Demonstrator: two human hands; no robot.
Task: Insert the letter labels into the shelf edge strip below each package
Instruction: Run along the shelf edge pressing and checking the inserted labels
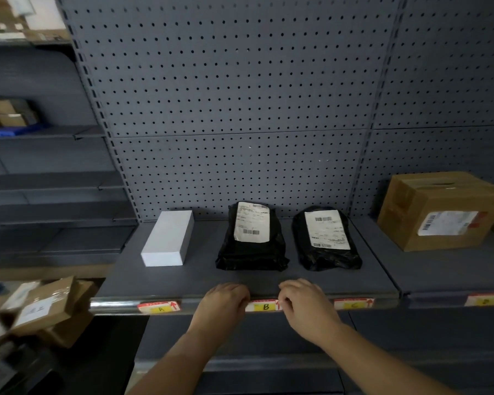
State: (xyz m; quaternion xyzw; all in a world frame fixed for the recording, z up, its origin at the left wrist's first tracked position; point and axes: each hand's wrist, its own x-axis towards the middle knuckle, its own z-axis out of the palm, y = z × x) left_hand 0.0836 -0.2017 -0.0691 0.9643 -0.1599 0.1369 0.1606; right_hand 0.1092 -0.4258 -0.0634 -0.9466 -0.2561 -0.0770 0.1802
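Label A (159, 307) sits in the shelf edge strip (114, 306) at the left, below the white box (167, 242) lying on the shelf. Left hand (226, 302) comes next along the strip, fingers curled over its upper lip and touching the left end of label B (265, 306); whether they pinch the label or only press it cannot be told. Label B lies between the two hands, long axis running left to right along the strip, directly below the first black package (251, 238). Right hand (304, 305) closes on the label's right end, fingers bent at the strip, grip likewise not resolved. Both hands are equally near the label, one at each end. Judgement: seating of B is in progress; any finishing press would run along the strip's length. Label C (354, 303) is seated further right, below the second black package (327, 239). Another label (485, 300) shows on the neighbouring bay, near the cardboard box (442, 210).
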